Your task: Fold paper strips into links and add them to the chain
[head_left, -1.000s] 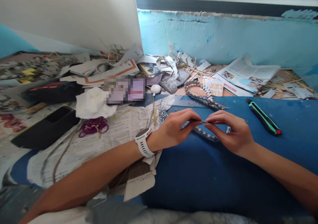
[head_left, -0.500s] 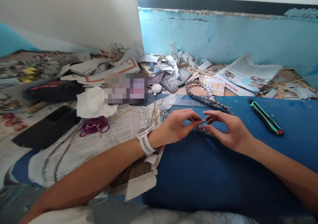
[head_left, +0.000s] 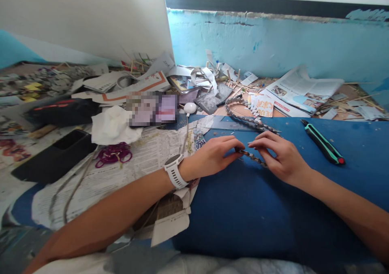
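Observation:
A braided chain of folded paper links (head_left: 251,156) stretches between my hands above the blue table surface. My left hand (head_left: 212,156), with a white watch on the wrist, pinches the near end of the chain between thumb and fingers. Close by on the right, my right hand (head_left: 281,156) has its fingers closed, with a small pale folded paper piece (head_left: 250,145) showing at the fingertips. The chain passes under the right thumb and is partly hidden there. Behind the hands the rest of it curves back in a loop toward the wall.
A green and black utility knife (head_left: 323,142) lies to the right. A clear ruler (head_left: 223,124) lies behind my hands. Purple cord (head_left: 114,154), white tissue (head_left: 114,126), a black case (head_left: 54,156) and a phone (head_left: 167,109) are at the left. Newspaper (head_left: 304,90) and sticks line the wall.
My hands have moved slightly apart. My left fingers have gone from the small paper piece to the chain's end, while the piece now shows at my right fingertips.

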